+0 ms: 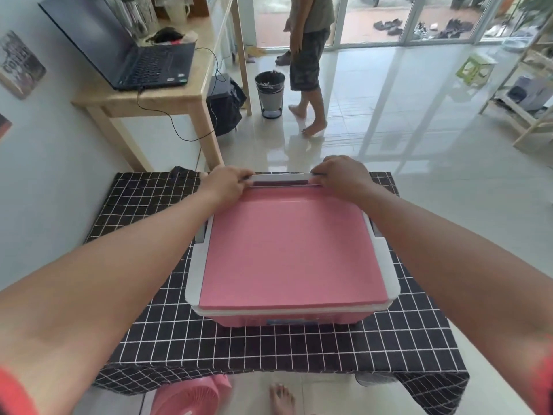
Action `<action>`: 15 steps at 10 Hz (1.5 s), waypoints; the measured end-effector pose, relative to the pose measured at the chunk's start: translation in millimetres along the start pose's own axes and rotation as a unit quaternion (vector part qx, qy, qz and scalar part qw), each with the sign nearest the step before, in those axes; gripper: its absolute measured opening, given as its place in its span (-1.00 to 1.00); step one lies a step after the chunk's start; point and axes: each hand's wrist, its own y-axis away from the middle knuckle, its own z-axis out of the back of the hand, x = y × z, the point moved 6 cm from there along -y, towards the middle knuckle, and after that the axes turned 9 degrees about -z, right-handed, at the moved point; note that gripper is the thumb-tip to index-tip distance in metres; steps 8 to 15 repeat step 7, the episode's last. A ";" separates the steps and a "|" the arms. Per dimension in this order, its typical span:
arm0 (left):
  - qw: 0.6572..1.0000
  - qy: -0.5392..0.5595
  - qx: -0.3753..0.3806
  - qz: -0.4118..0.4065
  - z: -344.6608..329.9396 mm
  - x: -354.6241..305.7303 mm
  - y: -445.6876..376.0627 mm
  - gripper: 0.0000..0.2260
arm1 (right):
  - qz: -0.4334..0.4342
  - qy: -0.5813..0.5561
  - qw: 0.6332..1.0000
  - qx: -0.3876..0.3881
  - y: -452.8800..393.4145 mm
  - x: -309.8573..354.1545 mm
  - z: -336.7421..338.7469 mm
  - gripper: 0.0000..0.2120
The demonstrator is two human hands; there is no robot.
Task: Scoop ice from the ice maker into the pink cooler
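Left hand (228, 183) and right hand (339, 175) are both gripping the pink cooler's (288, 253) white far rim (281, 177), lid (287, 235) lying just nearside of the fingers, checked tablecloth (155, 333) underneath.

Both bare arms reached straight forward, far from the body, and converged slightly. The left hand (228, 182) and right hand (339, 174) sat level, well apart, knuckles up, each with fingers curled in a grip.
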 end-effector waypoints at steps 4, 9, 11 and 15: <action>0.997 -0.060 0.018 -0.039 -27.5 4.8 6.1 -0.59 | -0.056 0.013 0.998 0.022 16.0 -22.3 -27.4 -0.50; 0.998 0.026 -0.010 -0.056 0.8 3.3 65.4 -0.60 | -0.048 0.006 0.992 -0.115 92.6 -11.8 -2.1 -0.64; 0.998 0.026 -0.010 -0.056 0.8 3.3 65.4 -0.60 | -0.048 0.006 0.992 -0.115 92.6 -11.8 -2.1 -0.64; 0.998 0.026 -0.010 -0.056 0.8 3.3 65.4 -0.60 | -0.048 0.006 0.992 -0.115 92.6 -11.8 -2.1 -0.64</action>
